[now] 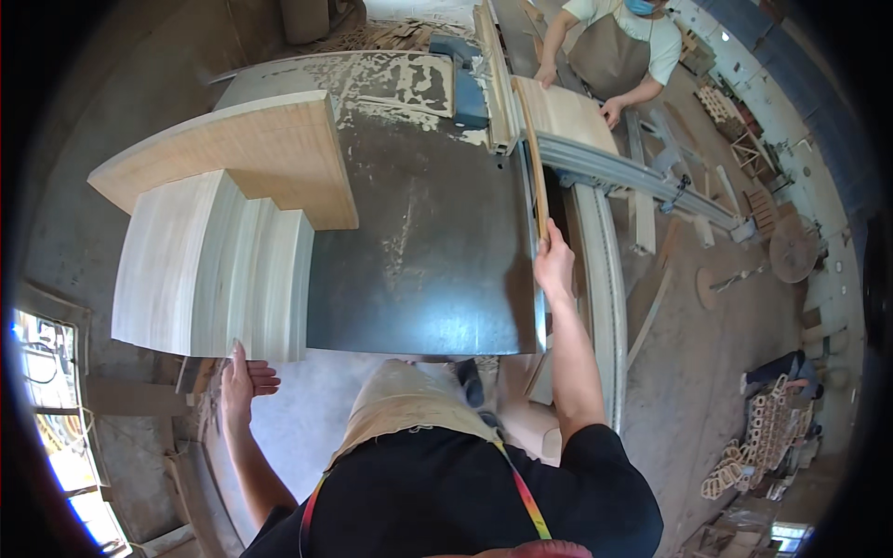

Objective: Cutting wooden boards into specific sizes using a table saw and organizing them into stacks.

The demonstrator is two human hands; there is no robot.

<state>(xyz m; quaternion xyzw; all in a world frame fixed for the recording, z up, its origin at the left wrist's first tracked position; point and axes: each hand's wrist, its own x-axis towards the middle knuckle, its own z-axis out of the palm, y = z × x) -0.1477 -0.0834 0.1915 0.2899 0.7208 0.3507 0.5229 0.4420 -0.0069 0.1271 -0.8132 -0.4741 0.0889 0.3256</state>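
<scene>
Wood strip on edge, near end clenched in right grip; left grip released.

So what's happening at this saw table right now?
A person in an apron stands at a dark table saw in a woodshop. Their right hand grips the near end of a thin wooden strip standing on edge along the table's right side. Their left hand is open at the near edge of a stack of curved plywood panels. At the far end, a co-worker's hands rest on another panel.
</scene>
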